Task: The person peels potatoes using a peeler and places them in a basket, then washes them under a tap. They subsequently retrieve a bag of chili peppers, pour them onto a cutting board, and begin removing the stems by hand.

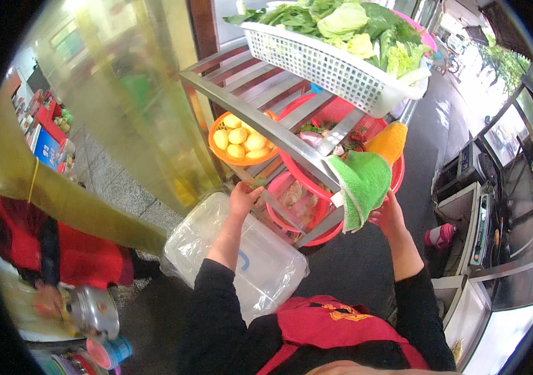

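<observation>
My left hand [244,198] is at the near side of a metal rack [266,124], by a lower slat, its fingers curled; its grip is unclear. My right hand [386,213] is at the rack's right side, partly hidden below a green cloth [362,187] that hangs beside an orange cloth [389,142]. A white plastic basket [313,70] of leafy greens [341,23] stands on top. Below are an orange basket [217,152] with peeled potatoes [238,136], a red basin [398,176] with mixed scraps or vegetables, and a lower pink basin [273,187] with pale contents.
A lidded clear plastic box [266,258] wrapped in film is below my left forearm. Yellowish plastic strip curtains [121,93] hang at left. Another person in red [83,255] is beside a metal pot [93,311]. Stove-like equipment [479,229] and a pink container [440,235] are at right.
</observation>
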`<state>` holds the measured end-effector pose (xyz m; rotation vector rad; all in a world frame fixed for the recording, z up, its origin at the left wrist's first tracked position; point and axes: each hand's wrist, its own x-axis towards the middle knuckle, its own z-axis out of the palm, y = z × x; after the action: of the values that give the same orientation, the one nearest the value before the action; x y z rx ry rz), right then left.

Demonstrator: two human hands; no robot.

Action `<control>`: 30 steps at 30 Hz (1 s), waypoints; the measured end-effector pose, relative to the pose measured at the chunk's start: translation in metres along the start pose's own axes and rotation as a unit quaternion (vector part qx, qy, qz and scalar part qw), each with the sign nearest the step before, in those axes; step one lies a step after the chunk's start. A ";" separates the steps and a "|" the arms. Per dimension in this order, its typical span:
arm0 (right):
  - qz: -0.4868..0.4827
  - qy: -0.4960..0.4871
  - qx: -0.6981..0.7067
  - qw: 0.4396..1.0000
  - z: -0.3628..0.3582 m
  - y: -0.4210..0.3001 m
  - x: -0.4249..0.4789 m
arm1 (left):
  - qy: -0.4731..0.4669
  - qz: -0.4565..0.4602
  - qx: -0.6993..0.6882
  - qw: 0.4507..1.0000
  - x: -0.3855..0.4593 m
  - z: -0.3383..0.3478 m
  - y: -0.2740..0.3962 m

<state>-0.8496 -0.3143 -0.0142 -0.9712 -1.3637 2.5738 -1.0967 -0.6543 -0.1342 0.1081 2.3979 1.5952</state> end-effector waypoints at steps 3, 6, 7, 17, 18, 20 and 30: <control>0.012 0.016 0.055 0.998 0.008 0.000 0.033 | 0.081 0.070 0.029 0.994 0.022 0.016 -0.042; 0.017 0.062 0.032 0.997 -0.007 0.008 0.050 | 0.057 0.055 -0.040 0.996 0.024 0.021 -0.049; 0.024 0.077 0.008 0.997 -0.006 0.004 0.045 | 0.008 0.028 -0.114 0.993 0.018 0.013 -0.046; 0.097 -0.049 -0.083 0.991 -0.013 0.008 -0.037 | -0.188 -0.144 -0.240 0.941 -0.183 -0.003 -0.028; 0.093 -0.039 -0.157 0.982 -0.018 0.025 -0.048 | -0.220 -0.170 -0.200 0.940 -0.201 0.012 -0.019; 0.120 -0.095 -0.294 0.944 -0.025 0.063 -0.065 | -0.297 -0.167 -0.141 0.929 -0.226 0.047 0.003; -0.137 0.204 -0.335 0.910 -0.145 0.140 -0.176 | -0.560 0.028 -0.046 0.827 -0.296 0.233 0.093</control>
<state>-0.5972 -0.3538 -0.0929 -1.1877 -2.0907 1.5793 -0.7597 -0.4689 -0.0825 0.8391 1.3774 1.1199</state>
